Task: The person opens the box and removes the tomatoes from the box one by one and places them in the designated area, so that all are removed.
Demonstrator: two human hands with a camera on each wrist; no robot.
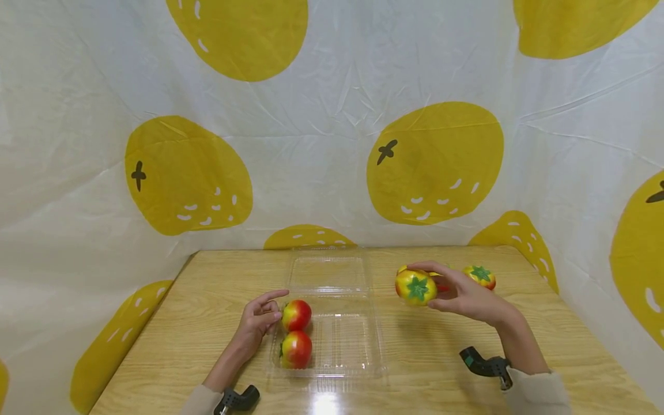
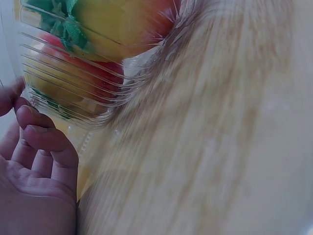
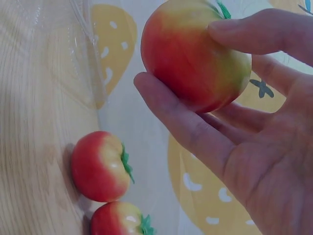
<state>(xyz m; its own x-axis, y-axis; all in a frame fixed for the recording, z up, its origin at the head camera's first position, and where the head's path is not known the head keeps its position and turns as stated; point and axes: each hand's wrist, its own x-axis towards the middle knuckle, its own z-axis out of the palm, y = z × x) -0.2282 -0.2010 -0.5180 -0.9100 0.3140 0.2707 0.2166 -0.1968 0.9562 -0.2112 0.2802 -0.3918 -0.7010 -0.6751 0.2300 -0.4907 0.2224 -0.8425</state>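
Observation:
My right hand holds a red-and-yellow toy tomato with green star-shaped leaves, raised above the table right of a clear plastic box. In the right wrist view, thumb and fingers grip that tomato from either side. At the box's left edge, my left hand pinches the thin rim between thumb and fingers. Inside the box, along its left side, one toy tomato lies behind another toy tomato. The left wrist view shows both through the ribbed plastic wall.
The box's clear lid lies folded back towards the rear curtain. Behind my right hand, a loose toy tomato sits on the wooden table; the right wrist view shows another toy tomato near it. Fruit-patterned curtains enclose the table's sides.

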